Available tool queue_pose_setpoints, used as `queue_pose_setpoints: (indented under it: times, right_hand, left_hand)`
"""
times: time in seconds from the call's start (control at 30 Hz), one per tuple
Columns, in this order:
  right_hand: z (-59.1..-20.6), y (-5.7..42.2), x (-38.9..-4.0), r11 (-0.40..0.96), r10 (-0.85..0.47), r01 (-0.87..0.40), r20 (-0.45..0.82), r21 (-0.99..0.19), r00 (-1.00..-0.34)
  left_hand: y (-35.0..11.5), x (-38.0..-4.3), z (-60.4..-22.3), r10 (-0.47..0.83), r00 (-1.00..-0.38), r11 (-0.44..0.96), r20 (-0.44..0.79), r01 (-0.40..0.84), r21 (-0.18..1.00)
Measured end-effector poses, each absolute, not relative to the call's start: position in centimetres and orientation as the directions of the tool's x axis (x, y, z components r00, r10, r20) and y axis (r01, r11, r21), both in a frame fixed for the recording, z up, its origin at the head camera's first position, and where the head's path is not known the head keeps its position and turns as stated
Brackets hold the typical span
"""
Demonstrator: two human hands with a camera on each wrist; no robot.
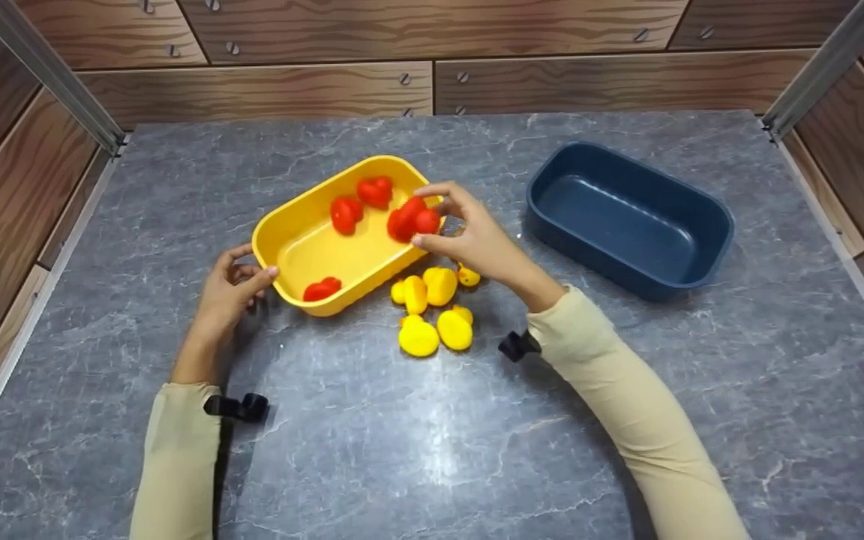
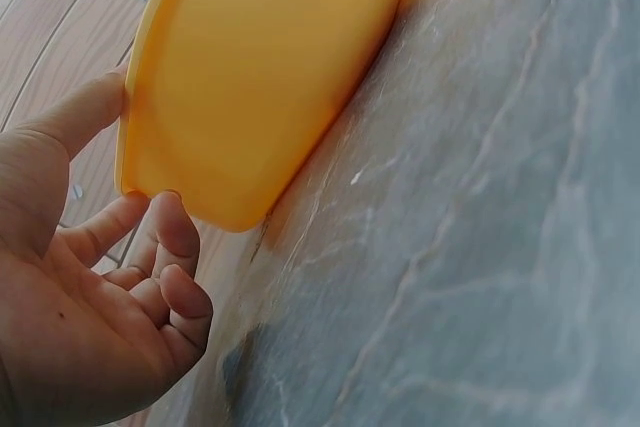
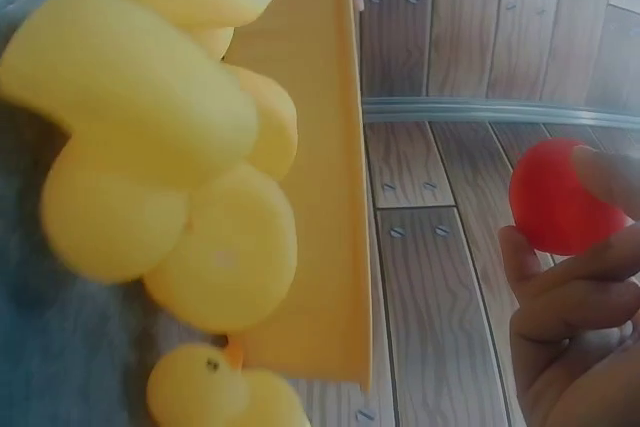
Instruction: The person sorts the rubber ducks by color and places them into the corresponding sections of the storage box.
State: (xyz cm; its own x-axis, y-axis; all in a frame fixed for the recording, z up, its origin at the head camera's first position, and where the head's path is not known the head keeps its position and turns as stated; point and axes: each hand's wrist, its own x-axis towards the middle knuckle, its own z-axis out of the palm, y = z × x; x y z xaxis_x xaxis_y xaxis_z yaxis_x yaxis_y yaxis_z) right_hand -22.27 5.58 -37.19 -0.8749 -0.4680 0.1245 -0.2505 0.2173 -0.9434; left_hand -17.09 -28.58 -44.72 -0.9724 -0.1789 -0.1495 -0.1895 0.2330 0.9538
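Brown walls with a wood-plank pattern (image 1: 289, 90) stood at the back and on both sides, with screw heads showing on the boards. A grey metal post (image 1: 49, 75) rose at each back corner. In between was a wide, flat grey table with a marble look (image 1: 372, 457). Thin pale lines ran all over it, and a bright patch of light shone near the front.

A yellow box with rounded corners (image 1: 327, 251) sat on the table at a slant. Three smooth, lumpy red toys (image 1: 346, 215) lay inside it, two near the far side and one in the near corner. The left hand (image 1: 233, 285) held the left end of this box, with the thumb and a finger on the rim.

The right hand (image 1: 473, 232) pinched one more shiny red toy (image 1: 413, 219) between its thumb and fingers. That toy was up above the right end of the yellow box.

Just beside the box's near side, a bunch of round yellow toy ducks (image 1: 418, 337) lay close together on the table. A dark blue box with rounded corners (image 1: 619, 217) stood farther right, apart from the yellow one. Both arms had long beige sleeves (image 1: 177, 465).
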Motion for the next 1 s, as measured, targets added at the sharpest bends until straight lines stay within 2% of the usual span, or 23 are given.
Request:
queue_pose_setpoints:
  times: [0.23,0.57,0.77,1.0]
  right_hand:
    - [-36.5,3.3,-23.1,0.234,-0.468,-0.217,0.086,-0.948,-0.88]
    - [-38.5,1.0,-24.1,0.306,-0.452,-0.21,0.052,-0.929,-0.89]
    - [-38.4,0.3,-24.3,0.338,-0.444,-0.222,0.053,-0.915,-0.894]
    - [-38.1,-0.2,-24.3,0.453,-0.483,-0.256,0.006,-0.854,-0.875]
  left_hand:
    - [-28.7,-17.1,-44.8,-0.167,-0.975,0.236,-0.148,-0.185,0.954]
    - [-28.7,-17.3,-44.8,-0.167,-0.974,0.226,-0.154,-0.189,0.956]
    - [-28.7,-17.4,-44.9,-0.167,-0.973,0.233,-0.156,-0.193,0.953]
    - [-28.7,-17.2,-44.9,-0.178,-0.971,0.247,-0.162,-0.203,0.948]
